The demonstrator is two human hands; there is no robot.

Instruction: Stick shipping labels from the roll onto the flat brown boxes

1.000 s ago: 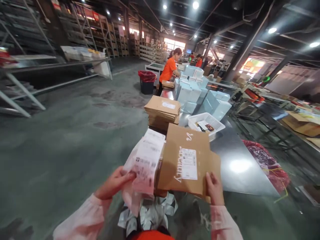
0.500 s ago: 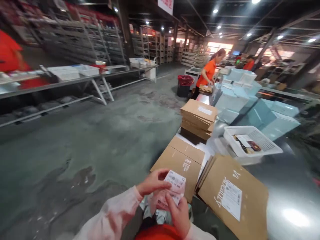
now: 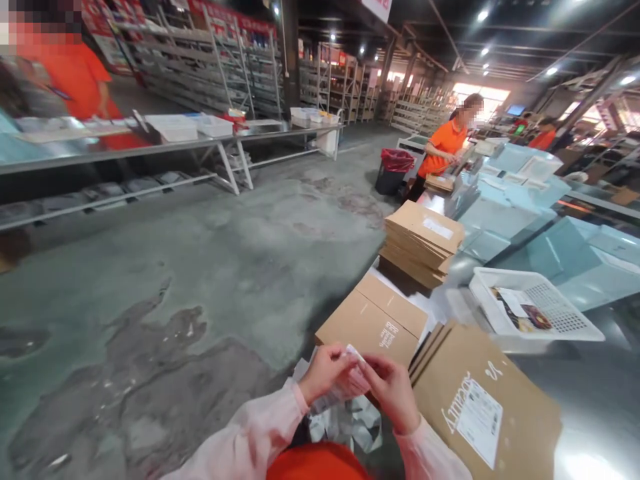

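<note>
In front of my body, my left hand [image 3: 325, 375] and my right hand [image 3: 393, 392] are close together, each pinching the top edge of a pinkish-white printed shipping label [image 3: 353, 383]. The label is tilted and partly hidden by my fingers, so its print cannot be read. Below it lie crumpled silvery-white backing strips [image 3: 367, 427]. Just beyond my hands is a flat brown cardboard box [image 3: 363, 315] with white print. To the right of my right hand, a slanted row of flat cartons [image 3: 525, 407] has a white address label [image 3: 480, 421] on its front one.
Behind the flat box stands a stack of folded cartons [image 3: 425, 230]. A white basket [image 3: 575, 327] with packets sits on the metal table [image 3: 590, 393], near pale blue bins [image 3: 510, 207]. A person in orange [image 3: 443, 150] works farther along; another [image 3: 75, 80] stands at left.
The label has tipped from facing me to nearly edge-on, and my right hand has moved up to its top edge beside my left. The view has turned left.
</note>
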